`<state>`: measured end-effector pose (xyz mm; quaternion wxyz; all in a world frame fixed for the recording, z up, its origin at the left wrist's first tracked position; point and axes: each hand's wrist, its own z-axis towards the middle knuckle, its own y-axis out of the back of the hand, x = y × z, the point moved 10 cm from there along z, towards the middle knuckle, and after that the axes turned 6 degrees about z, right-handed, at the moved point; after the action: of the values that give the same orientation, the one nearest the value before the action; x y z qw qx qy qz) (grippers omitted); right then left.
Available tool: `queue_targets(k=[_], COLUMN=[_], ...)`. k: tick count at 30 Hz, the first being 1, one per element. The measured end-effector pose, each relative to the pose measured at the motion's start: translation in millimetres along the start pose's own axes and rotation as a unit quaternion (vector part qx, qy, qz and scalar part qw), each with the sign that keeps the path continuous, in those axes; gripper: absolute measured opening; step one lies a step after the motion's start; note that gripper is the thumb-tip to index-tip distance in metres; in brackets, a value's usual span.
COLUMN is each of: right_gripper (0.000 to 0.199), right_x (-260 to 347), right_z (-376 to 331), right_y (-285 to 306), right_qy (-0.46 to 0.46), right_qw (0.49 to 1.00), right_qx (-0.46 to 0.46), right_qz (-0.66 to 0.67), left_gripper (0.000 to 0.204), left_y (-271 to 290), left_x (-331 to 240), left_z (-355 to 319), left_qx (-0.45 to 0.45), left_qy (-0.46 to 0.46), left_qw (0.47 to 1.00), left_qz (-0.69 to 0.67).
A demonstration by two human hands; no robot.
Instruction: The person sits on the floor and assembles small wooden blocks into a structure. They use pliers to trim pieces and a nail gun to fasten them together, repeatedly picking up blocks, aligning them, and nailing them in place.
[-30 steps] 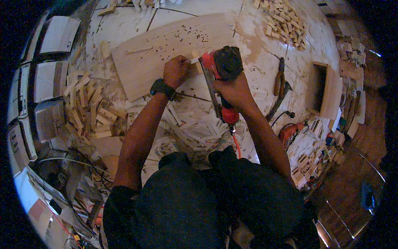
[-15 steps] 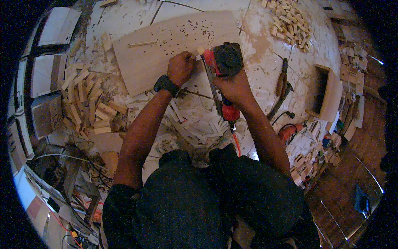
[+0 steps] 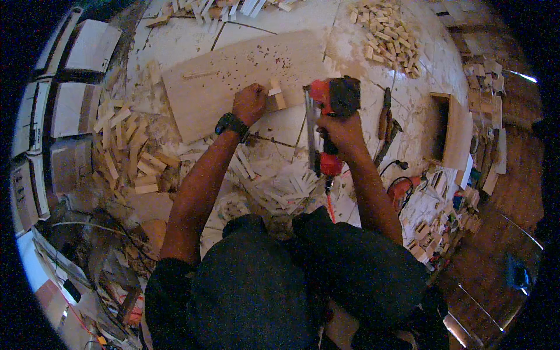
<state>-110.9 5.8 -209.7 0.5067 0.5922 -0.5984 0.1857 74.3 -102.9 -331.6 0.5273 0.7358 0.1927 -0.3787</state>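
My right hand (image 3: 343,137) is wrapped round the grip of a red and black nail gun (image 3: 345,96), held a little right of the wooden board (image 3: 204,105). An orange air hose (image 3: 331,207) runs from the base of its handle. Over the board, my left hand (image 3: 251,104) is closed on small wood pieces (image 3: 279,99), set crosswise to one another with a whitish end beside my fingers. A dark watch sits on my left wrist. Small dark bits are scattered on the far part of the board, near a thin wood strip (image 3: 198,74).
Wood blocks are heaped at left (image 3: 131,146) and far right (image 3: 391,38). Pale strips (image 3: 291,181) lie before my knees. On the right are a dark long-handled tool (image 3: 385,114), an open wooden box (image 3: 461,131) and an orange power tool (image 3: 402,189).
The nail gun in my right hand has moved right and away from the wood pieces, which now show more fully. My left hand stays near the same spot. The view has shifted slightly.
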Motion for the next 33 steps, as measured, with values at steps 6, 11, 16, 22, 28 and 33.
queue_targets(k=[6, 11, 16, 22, 28, 33], right_gripper=[0.032, 0.031, 0.031, 0.028, 0.026, 0.025], right_x=[-27.4, -49.1, -61.5, -56.4, -50.0, -32.8], right_z=[-13.6, -18.7, -27.8, -27.5, -26.8, -20.4], right_y=[68.6, 90.4, 86.3, 83.7, 76.5, 52.9], right_qy=[-0.046, -0.045, -0.088, -0.087, -0.093, -0.042], right_qw=[0.996, 0.993, 0.991, 0.989, 0.99, 0.994], right_qx=[-0.067, -0.101, -0.078, -0.079, -0.069, -0.033], right_qz=[0.024, 0.04, 0.068, 0.09, 0.085, 0.098], left_gripper=[0.033, 0.033, 0.03, 0.022, 0.02, 0.033], left_y=[32.9, -33.8, -82.3, -27.2, 3.3, 11.7], left_x=[-22.7, -60.8, -26.0, -53.6, 15.7, 28.4], left_z=[-40.2, -144.5, -179.1, -133.1, -93.7, -76.0], left_qx=[-0.138, 0.136, 0.368, 0.156, 0.04, -0.126], left_qy=[-0.053, -0.208, -0.1, -0.138, 0.21, 0.151], left_qw=[0.97, 0.947, 0.902, 0.972, 0.919, 0.92], left_qz=[0.193, 0.201, 0.202, 0.109, -0.332, -0.338])
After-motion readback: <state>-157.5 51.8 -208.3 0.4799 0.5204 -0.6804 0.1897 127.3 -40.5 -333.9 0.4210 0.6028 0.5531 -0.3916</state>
